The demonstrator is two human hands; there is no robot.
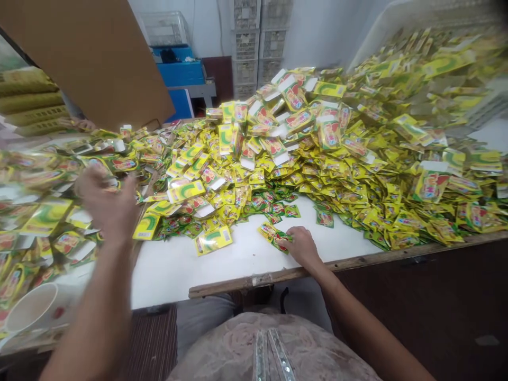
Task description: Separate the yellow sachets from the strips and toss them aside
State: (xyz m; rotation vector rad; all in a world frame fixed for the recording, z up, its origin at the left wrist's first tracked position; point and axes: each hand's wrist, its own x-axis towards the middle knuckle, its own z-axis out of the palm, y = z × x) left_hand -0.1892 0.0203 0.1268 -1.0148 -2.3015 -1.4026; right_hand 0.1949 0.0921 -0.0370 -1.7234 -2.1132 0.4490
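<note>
On the white table top, my right hand [304,246] is closed on small yellow-and-green packets [270,233] near the front edge; I cannot tell how many. To the left, my left hand [107,201] is raised over a heap of small printed cartons [47,217]. It is blurred, but thumb and fingers look apart, with nothing plainly held. One yellow carton [213,241] lies flat between the hands. Behind them is a large pile of yellow packets [349,180] with several white-flapped cartons [291,92] on top. Green packets [272,203] lie at its foot.
A white mug-like container [34,307] stands front left. A tilted crate [375,34] full of packets is at the back right. A brown board [91,58] leans back left, near stacked yellow bundles [29,100]. White crates [246,45] are stacked behind. The table's wooden edge [254,280] runs before me.
</note>
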